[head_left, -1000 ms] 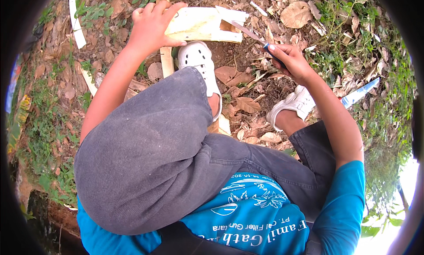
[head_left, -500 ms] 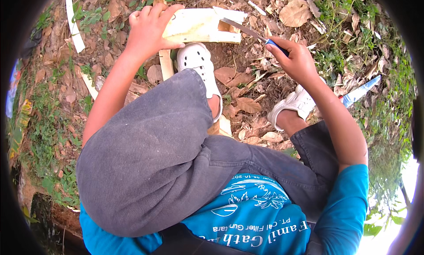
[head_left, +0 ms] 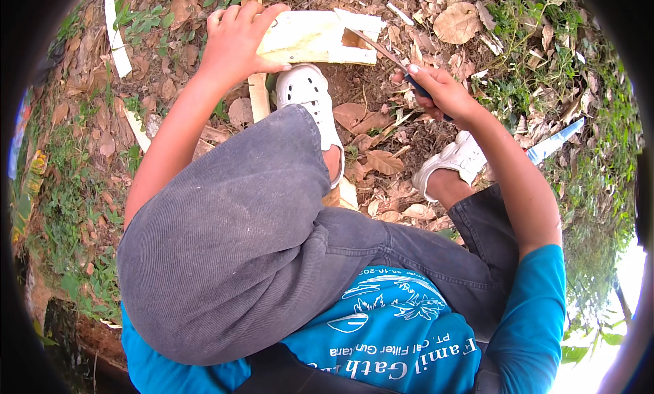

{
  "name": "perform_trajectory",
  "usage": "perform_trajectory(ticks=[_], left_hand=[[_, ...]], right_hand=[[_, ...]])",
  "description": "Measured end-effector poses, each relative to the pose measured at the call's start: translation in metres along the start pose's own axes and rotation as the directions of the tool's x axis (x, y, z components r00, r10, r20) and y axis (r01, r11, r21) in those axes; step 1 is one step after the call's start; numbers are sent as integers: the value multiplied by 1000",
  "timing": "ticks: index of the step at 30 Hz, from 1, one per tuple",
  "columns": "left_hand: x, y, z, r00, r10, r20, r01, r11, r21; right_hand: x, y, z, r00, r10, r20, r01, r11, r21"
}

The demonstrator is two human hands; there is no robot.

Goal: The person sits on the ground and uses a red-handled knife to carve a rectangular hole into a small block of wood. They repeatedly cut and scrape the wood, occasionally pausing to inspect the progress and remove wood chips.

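Observation:
A pale wooden block [head_left: 303, 34] lies crosswise before my feet, with a notch cut into its right end. My left hand [head_left: 238, 39] grips its left end, thumb along the near edge and fingers over the far side. In my right hand [head_left: 436, 91] is a knife [head_left: 381, 48] with a narrow metal blade and a blue handle. Its blade points up and left, with the tip at the notch. Whether the tip touches the wood I cannot tell.
My white clog [head_left: 304, 91] stands close against the block's near side; the other clog [head_left: 456, 159] is farther right. A flat, pointed blue-white thing [head_left: 555, 142] lies beyond it. Wood strips [head_left: 117, 36], dry leaves [head_left: 458, 22] and green plants cover the ground around.
My right hand has turned its grip on the knife and moved slightly left and down, bringing the blade lower at the notch. The block has shifted very slightly right in view.

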State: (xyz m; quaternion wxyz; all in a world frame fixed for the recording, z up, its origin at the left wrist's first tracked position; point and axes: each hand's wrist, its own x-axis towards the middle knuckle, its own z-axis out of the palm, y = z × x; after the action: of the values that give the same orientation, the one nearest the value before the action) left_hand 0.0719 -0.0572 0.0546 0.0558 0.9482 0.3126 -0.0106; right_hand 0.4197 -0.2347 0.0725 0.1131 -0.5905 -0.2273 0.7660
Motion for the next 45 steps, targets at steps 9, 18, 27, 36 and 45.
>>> perform_trajectory(ticks=[9,18,27,36,45], left_hand=[[4,14,0,992,-123,22,123,992,10],[2,13,1,992,-124,36,123,992,33],[4,10,1,991,-123,44,123,992,-13],[6,15,0,989,-147,28,147,989,-24],[4,15,-2,990,-138,4,138,989,-60]], right_hand=[[15,6,-14,895,-339,-289,156,846,-510],[13,-18,-15,836,-379,-397,30,755,-656],[26,-3,-22,985,-143,-95,130,982,-140],[30,22,8,980,-17,200,-87,862,499],[-1,-19,-8,941,-201,-272,63,895,-442]])
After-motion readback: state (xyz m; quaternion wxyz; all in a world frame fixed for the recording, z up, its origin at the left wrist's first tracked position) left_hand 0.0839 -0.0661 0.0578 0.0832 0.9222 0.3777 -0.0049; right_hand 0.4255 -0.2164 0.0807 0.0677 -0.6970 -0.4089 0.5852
